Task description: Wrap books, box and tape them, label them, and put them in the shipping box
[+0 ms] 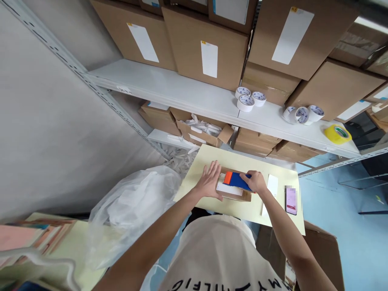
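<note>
A small brown cardboard box [238,195] lies on a pale yellow table [212,155] in front of me. My left hand [209,181] rests flat on the box's left side, fingers stretched out. My right hand [257,182] is closed on a blue and orange tape dispenser [235,179] that lies across the top of the box. A white label [228,188] shows on the box below the dispenser.
A phone [291,199] and a white paper slip [272,185] lie on the table at the right. A grey shelf [188,87] behind holds white tape rolls [245,102], a yellow roll [337,133] and large cartons [206,44]. A plastic bag [130,210] sits at the left.
</note>
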Tool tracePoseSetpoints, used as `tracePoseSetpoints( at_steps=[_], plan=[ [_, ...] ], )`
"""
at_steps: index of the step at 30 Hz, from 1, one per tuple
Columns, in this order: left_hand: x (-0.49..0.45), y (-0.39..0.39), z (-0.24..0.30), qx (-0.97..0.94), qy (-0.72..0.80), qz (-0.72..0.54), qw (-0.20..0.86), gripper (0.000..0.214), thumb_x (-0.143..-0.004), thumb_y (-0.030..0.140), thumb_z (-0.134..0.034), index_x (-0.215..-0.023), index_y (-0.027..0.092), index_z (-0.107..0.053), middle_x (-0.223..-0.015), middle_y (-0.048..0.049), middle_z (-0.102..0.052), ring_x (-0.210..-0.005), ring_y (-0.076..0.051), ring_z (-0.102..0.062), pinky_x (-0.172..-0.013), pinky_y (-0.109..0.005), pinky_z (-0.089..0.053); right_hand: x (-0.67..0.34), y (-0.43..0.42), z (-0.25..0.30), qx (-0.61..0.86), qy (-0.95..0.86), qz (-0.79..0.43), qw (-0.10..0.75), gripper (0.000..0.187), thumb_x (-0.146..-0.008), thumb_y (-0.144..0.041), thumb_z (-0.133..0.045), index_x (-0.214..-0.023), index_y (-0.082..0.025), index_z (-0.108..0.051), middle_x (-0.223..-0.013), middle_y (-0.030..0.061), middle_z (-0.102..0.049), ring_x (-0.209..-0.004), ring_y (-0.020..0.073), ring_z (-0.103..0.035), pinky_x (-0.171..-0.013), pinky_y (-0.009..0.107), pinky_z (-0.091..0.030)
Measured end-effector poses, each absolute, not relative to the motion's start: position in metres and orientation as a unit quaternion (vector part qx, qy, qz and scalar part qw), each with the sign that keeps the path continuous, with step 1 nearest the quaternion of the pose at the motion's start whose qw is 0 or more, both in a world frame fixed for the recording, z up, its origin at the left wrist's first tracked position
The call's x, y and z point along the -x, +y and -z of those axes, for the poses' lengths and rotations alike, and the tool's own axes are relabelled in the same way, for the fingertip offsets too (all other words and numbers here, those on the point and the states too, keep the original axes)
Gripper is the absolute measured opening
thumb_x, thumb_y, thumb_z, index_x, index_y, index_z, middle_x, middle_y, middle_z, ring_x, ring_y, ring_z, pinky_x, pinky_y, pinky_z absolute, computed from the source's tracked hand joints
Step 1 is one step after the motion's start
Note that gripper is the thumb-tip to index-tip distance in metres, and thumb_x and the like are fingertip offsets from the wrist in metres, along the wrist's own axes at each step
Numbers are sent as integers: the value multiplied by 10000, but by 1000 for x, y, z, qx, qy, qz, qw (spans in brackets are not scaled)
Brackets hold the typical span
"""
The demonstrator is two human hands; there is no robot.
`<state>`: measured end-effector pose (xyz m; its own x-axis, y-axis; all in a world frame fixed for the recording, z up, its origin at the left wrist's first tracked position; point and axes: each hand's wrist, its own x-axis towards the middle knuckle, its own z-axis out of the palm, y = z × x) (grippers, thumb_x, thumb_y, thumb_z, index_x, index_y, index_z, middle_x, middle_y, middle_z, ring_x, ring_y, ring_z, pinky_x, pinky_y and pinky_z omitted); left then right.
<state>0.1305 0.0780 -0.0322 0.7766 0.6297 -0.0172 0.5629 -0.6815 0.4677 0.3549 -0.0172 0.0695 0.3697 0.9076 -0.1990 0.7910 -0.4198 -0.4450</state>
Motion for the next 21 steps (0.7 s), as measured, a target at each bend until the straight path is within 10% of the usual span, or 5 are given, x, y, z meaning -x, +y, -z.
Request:
tracePoseSetpoints(
  at_steps=[21],
  plan=[
    [-127,85,19,-946,272,4,177,1262,-487,546,-778,-1520,98,-208,-1575,-249,-235,-1461,-441,-158,-1171,-585,-90,-457,-75,-34,801,-537,-231,132,572,-793,-709,-394,-518,-227,-530,-534,14,-555,-532,155,-467,-578,274,-386]
  ],
)
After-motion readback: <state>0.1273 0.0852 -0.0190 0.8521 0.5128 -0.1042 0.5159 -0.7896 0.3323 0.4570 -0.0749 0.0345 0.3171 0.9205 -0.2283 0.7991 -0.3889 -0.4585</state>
